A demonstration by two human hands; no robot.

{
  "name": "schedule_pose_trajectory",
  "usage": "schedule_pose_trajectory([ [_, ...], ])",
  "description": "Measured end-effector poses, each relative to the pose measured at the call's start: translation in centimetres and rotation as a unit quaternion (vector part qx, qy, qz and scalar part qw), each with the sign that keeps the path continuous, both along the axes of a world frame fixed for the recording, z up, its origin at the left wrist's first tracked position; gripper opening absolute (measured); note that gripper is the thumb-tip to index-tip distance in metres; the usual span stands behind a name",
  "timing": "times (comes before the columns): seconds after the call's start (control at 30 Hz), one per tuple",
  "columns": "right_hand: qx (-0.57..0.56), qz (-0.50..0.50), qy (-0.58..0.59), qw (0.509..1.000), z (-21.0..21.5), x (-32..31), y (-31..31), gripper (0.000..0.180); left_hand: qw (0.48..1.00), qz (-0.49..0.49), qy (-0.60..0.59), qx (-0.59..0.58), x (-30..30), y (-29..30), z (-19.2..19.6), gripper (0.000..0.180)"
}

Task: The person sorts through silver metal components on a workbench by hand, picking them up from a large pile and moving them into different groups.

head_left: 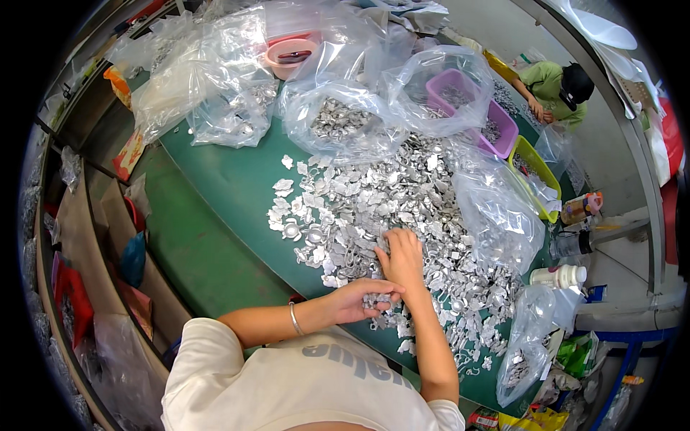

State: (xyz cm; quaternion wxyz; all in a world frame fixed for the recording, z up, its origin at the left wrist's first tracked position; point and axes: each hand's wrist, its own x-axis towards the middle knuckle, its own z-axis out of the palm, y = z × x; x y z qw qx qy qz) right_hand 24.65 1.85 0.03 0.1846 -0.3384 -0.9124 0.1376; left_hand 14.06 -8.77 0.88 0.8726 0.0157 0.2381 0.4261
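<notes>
The left hand [359, 296] is curled shut around a few small silver metal pieces [376, 300] at the near edge of the heap [388, 208] on the green table [215, 201]; the right hand [402, 255] lies spread, fingers apart, on the heap; loose pieces near the table's edge could likely slide off if swept.

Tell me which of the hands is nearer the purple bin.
Right. The right hand lies palm-down on the pile of silver metal pieces, further up the table toward the purple bin; the left hand sits lower, at the pile's near edge.
</notes>
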Motion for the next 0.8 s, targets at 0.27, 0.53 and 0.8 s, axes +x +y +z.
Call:
schedule_pose_trajectory([
  [0.27,-0.274,0.098,0.059,0.955,3.0,3.8,-0.3,0.024,0.999,-0.001,0.019,0.033,-0.6,-1.0,0.4,0.023],
  [0.53,-0.115,0.057,0.074,0.989,0.6,-1.2,1.0,0.046,1.0,0.012,0.012,0.019,-0.1,-1.1,0.1,0.024],
  [0.8,-0.244,0.121,0.123,0.954,2.0,1.6,-0.9,0.026,0.999,0.016,0.01,0.038,-0.8,-1.4,-0.5,0.025],
])
